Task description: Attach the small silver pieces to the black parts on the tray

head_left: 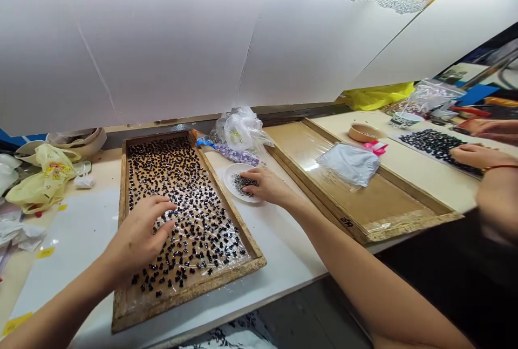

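A wooden-framed tray (190, 298) holds many small shiny black pieces (194, 225) spread over a clear film. My left hand (141, 230) hovers over the tray's left side, thumb and forefinger apart, with nothing visible between them. To the right of this tray stands a small white dish (230, 190) with a heap of tiny dark and silvery bits (242, 183). My right hand (265, 184) reaches into the dish, its fingertips at the bits and its thumb apart from the fingers.
A second wooden tray (399, 203) with a grey-white plastic bag (350, 163) lies to the right. Crumpled clear bags (240, 130) sit behind the dish, a yellow bag (46, 171) at left. A co-worker's hands (477, 155) are over black pieces at far right. A white panel (170, 47) overhangs the table.
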A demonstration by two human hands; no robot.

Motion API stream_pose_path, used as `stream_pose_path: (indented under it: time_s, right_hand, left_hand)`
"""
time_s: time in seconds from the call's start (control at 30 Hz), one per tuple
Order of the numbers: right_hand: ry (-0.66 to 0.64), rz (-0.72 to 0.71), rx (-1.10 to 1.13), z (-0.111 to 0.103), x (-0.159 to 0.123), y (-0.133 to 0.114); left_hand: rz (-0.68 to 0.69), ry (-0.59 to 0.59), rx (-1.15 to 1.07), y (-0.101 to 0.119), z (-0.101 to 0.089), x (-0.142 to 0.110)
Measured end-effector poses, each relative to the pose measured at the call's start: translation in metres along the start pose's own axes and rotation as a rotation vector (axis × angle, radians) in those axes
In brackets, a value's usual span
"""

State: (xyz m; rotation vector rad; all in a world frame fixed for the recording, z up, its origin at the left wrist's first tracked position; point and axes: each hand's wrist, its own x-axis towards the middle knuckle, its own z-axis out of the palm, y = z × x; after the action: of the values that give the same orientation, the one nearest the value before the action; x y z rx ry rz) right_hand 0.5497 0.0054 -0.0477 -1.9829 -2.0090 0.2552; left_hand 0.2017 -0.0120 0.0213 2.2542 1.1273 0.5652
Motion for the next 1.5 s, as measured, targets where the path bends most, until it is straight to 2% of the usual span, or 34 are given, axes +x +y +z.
stream_pose_path:
  time_s: [0.17, 0.37, 0.53, 0.7, 0.97, 1.17, 1.27, 1.37, 1.43, 1.5]
  right_hand:
    - [-0.005, 0.007, 0.028, 0.001, 0.007, 0.003]
    - [0.028, 0.105, 0.115, -0.008, 0.009, 0.003]
    - [0.029, 0.2, 0.253, -0.016, 0.01, 0.002]
    - [0.028, 0.235, 0.368, -0.021, 0.008, 0.001]
    - [0.09, 0.282, 0.484, -0.023, 0.007, 0.004]
    - [0.068, 0.289, 0.685, -0.027, 0.01, 0.004]
    - [0.033, 0.246, 0.811, -0.039, 0.015, -0.01]
    - [-0.014, 0.169, 0.922, -0.052, 0.018, -0.042]
    - [-0.086, 0.044, 1.008, -0.055, 0.014, -0.072]
    - [-0.132, -0.132, 0.938, -0.052, 0.003, -0.103]
  left_hand:
    - [-0.064, -0.145, -0.238, 0.018, 0.011, 0.009]
    - [-0.356, -0.284, -0.501, 0.021, 0.009, 0.013]
    - [-0.449, -0.274, -0.776, 0.019, 0.004, 0.015]
    - [-0.57, -0.263, -0.999, 0.024, 0.004, 0.018]
    - [-0.555, -0.253, -1.1, 0.034, 0.005, 0.036]
    - [-0.606, -0.22, -1.318, 0.04, 0.01, 0.049]
    - [-0.665, -0.177, -1.417, 0.043, 0.013, 0.06]
    - [-0.743, -0.169, -1.489, 0.047, 0.02, 0.07]
    - [-0.782, -0.174, -1.545, 0.051, 0.027, 0.07]
    - [-0.767, -0.178, -1.631, 0.055, 0.034, 0.063]
